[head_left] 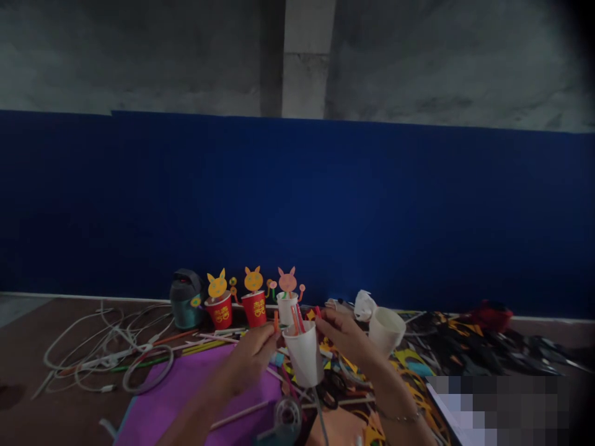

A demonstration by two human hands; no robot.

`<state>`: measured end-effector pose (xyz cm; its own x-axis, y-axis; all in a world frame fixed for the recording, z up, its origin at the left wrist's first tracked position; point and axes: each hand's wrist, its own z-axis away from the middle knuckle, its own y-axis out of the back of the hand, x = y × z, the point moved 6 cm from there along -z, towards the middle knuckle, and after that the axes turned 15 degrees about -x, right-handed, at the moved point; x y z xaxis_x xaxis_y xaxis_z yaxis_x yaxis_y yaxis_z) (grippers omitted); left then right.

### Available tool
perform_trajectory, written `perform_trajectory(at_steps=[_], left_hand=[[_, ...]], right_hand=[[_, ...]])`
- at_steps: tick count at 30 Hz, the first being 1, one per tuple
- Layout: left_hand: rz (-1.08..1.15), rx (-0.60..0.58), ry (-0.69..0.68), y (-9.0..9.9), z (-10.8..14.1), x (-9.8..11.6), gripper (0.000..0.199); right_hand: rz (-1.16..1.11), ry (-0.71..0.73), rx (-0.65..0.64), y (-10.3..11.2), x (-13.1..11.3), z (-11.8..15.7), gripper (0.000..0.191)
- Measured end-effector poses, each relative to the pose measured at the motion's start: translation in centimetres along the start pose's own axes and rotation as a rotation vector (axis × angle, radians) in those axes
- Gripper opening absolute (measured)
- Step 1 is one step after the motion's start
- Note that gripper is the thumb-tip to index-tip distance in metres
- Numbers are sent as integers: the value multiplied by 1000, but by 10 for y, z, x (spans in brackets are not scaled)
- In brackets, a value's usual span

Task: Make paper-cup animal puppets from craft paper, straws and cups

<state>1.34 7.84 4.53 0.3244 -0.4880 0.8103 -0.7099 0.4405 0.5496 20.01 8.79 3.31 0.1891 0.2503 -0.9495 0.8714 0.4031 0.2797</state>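
Observation:
A white paper cup stands between my hands, with pink and orange strips sticking up out of it. At its left rim, my left hand pinches a small orange strip. My right hand is at the right rim, its fingers closed on a red strip. Behind the cup are two red cups with orange paper cat heads and a white cup with a pink cat head.
Purple paper lies at the left, beside tangled white cables and a teal and black device. A tape dispenser is near the front. White cups, paper scraps and scissors lie rightward.

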Motion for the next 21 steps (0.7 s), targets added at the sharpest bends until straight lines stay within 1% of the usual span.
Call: perform_trajectory(at_steps=[2,5,7,8,10,12,14,18,20,21], left_hand=[[7,34,-21,4,2,0,30],[-87,93,13,9,2,-3,31],[-127,136,20,10,2,-2,31],[-110,158,2,11,1,0,30],[11,196,-66,11,1,4,28],[219,196,-117,9,-1,4,32],[443,181,-111,4,-2,0,36],[822,163,-26,-13,-2,-11,39],[909,163,14,-20,-2,-13,39],[911,165,31,-22,-2,-13,38]], right_hand=[[-62,0,-31,-4,-1,0,31],[-150,-17,-70,-10,0,0,32],[-221,-13,-54,-10,-1,0,31],[-257,-2,-30,-8,-2,1,30],[-333,36,48,-4,-5,2,29],[-411,73,122,0,-7,4,28],[-480,103,159,1,-7,5,28],[-527,98,107,-10,-9,3,31],[-517,60,58,-18,-10,2,30],[-504,40,28,-22,-11,2,29]])
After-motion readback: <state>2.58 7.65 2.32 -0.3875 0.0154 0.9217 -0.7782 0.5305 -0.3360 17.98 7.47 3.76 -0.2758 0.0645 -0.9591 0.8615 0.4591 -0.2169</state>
